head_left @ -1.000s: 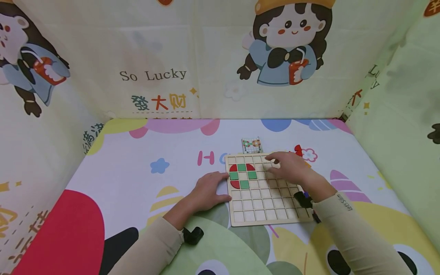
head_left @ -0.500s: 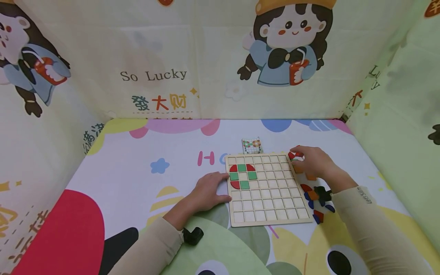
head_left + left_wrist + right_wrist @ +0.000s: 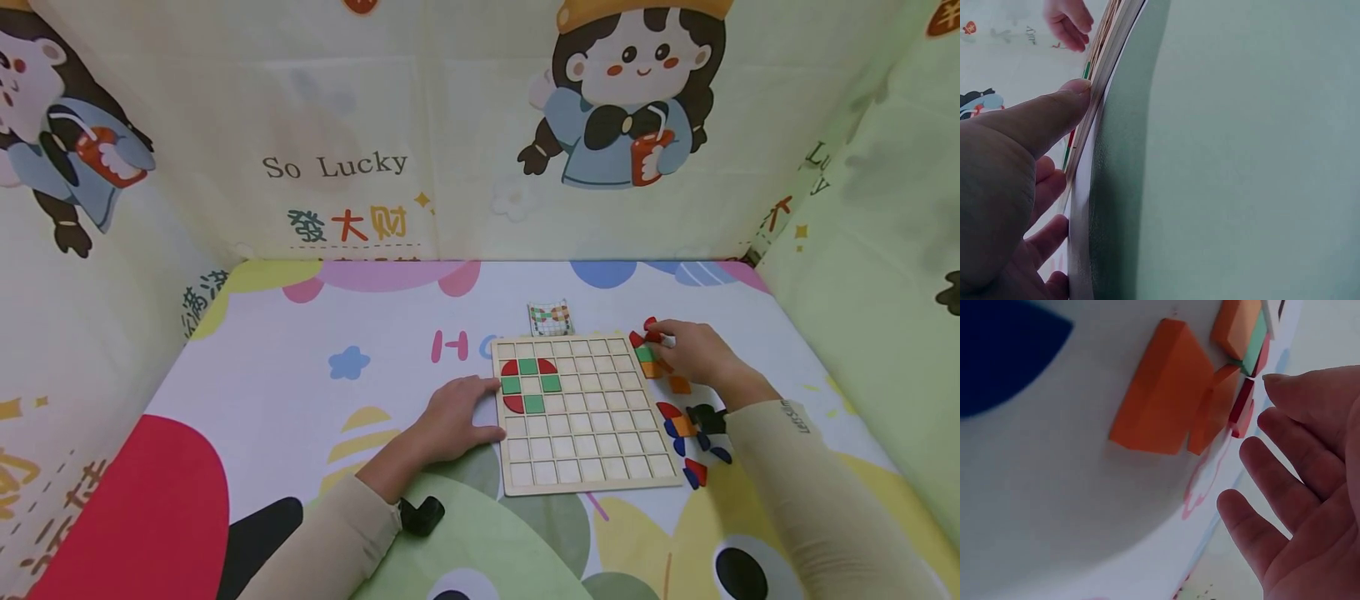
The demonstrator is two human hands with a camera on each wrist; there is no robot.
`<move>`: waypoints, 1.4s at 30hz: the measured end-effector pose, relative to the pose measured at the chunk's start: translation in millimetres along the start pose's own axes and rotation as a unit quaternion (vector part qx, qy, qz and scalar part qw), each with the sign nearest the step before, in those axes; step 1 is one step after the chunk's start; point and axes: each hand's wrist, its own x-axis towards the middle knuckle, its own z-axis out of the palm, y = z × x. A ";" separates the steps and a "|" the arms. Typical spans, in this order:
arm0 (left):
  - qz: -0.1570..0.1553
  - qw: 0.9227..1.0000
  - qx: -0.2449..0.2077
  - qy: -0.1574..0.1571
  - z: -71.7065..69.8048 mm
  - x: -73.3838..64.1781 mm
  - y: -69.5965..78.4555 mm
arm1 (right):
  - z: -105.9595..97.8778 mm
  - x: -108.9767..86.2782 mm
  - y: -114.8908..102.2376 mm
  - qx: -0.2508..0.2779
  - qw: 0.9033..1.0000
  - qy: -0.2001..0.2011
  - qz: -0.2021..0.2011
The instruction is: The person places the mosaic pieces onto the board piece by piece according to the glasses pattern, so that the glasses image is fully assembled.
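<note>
Seven tiles (image 3: 527, 366) are still sitting in the board (image 3: 584, 425), while the right grip (image 3: 701, 358), earlier over it, is now hovering by the loose red tiles (image 3: 636, 339) off the board's far right corner, fingers apart, contact unclear. The left grip (image 3: 459, 418), thumb and fingers spread, is touching the board's left edge on the bench (image 3: 262, 358), so work is apparently turning from laying to picking.

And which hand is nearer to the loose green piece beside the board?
Right: the right hand is just beside the green piece; the left hand is at the opposite edge of the board.
</note>
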 end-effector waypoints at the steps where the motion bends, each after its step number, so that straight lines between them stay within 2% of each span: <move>1: -0.001 1.000 -0.001 0.000 -0.1 -0.2 0.2 | 1.1 0.8 0.9 0.000 1.000 -0.002 0.002; 10: 0.002 1.000 -0.004 0.001 0.6 -0.9 -0.5 | 5.6 4.7 4.4 0.014 0.999 -0.020 0.027; 23: -0.001 1.000 0.000 0.000 1.5 0.3 -1.8 | 4.5 8.4 5.8 -0.009 1.000 0.013 0.006; 33: 0.003 1.000 0.005 -0.002 1.4 1.3 -2.1 | 6.1 12.5 6.7 0.016 1.000 0.000 0.024; 42: 0.005 1.000 0.005 0.002 0.6 0.3 -2.0 | 7.1 12.0 9.5 0.019 0.999 0.019 0.038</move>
